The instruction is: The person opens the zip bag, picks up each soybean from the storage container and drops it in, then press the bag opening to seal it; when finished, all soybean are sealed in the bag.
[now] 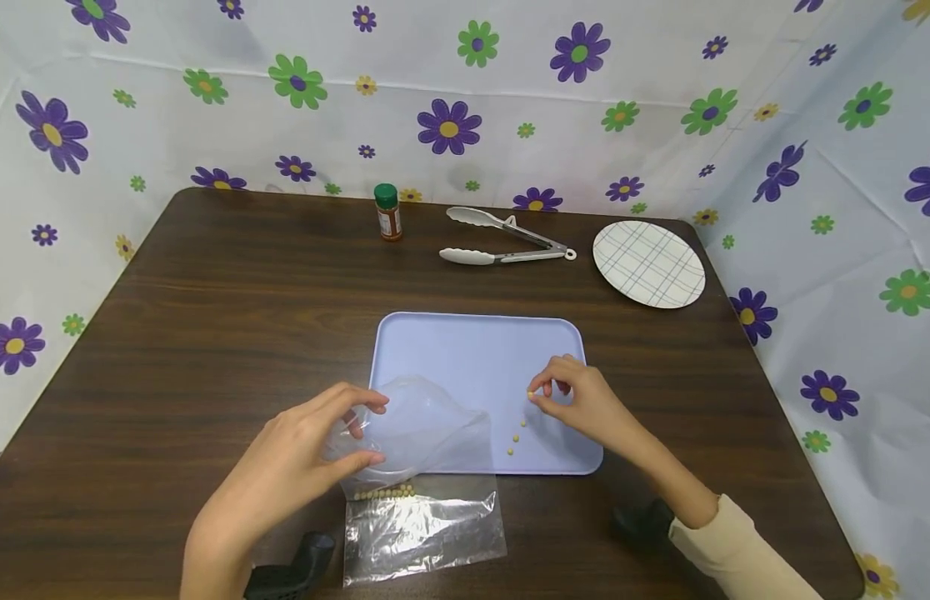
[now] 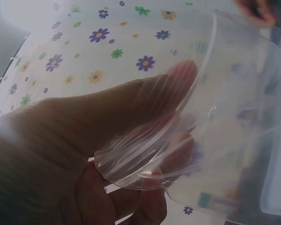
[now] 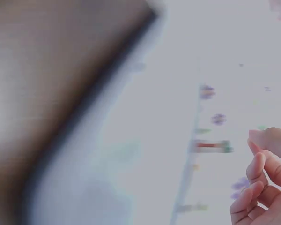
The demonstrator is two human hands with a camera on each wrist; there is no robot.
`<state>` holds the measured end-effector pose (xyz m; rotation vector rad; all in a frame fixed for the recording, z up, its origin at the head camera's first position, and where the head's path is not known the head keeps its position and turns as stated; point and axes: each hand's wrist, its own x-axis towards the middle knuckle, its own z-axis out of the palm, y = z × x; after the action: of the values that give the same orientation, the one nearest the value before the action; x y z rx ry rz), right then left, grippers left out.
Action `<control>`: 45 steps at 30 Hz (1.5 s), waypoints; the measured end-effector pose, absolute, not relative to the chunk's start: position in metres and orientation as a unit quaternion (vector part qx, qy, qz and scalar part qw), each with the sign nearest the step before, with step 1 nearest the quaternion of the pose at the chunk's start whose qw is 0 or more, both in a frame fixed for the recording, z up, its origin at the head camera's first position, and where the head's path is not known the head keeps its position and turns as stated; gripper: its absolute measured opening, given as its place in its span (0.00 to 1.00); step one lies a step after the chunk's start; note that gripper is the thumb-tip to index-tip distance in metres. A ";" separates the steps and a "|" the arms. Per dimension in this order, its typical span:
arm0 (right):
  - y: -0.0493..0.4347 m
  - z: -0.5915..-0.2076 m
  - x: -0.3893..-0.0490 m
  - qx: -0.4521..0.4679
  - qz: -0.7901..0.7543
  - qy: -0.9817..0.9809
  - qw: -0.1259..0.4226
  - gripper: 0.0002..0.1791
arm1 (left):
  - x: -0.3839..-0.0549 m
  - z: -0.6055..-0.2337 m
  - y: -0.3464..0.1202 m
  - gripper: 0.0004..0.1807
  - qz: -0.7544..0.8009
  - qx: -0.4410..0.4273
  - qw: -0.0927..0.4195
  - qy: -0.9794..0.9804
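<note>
A clear plastic bag (image 1: 427, 521) lies partly on the dark table, its raised mouth over the left of a pale lavender tray (image 1: 472, 342). My left hand (image 1: 300, 446) holds the mouth wide, thumb and fingers spread apart; the left wrist view shows the film (image 2: 210, 122) bunched around them. Several small yellow balls (image 1: 386, 492) sit in a row in the bag. My right hand (image 1: 577, 396) pinches one yellow ball (image 1: 530, 394) between thumb and fingertip above the tray. A short line of loose yellow balls (image 1: 516, 437) rests on the tray just below that hand.
At the back of the table (image 1: 232, 333) stand a green-capped spice jar (image 1: 388, 212) and, beside it, spread metal tongs (image 1: 510, 237) with white tips. A white plate with a grid pattern (image 1: 649, 265) lies at the back right. Flower-printed sheeting (image 1: 502, 158) hangs behind.
</note>
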<state>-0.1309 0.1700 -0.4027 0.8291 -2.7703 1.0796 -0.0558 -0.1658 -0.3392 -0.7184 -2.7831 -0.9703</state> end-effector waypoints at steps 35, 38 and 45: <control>0.148 -0.370 -0.142 0.267 0.349 -0.898 -0.032 0.08 | -0.054 -0.343 -0.161 0.26 -0.300 -0.231 0.053 -0.924; 0.164 -0.396 -0.144 0.254 0.322 -0.908 -0.090 0.07 | -0.053 -0.343 -0.163 0.26 -0.302 -0.234 0.058 -0.922; 0.184 -0.439 -0.148 0.311 0.312 -0.887 -0.136 0.05 | -0.053 -0.345 -0.166 0.26 -0.303 -0.233 0.059 -0.922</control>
<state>-0.1475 0.1843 -0.4393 1.0719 -3.0580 1.0759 -0.0531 -0.1655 -0.3449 -0.7044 -2.7926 -0.9177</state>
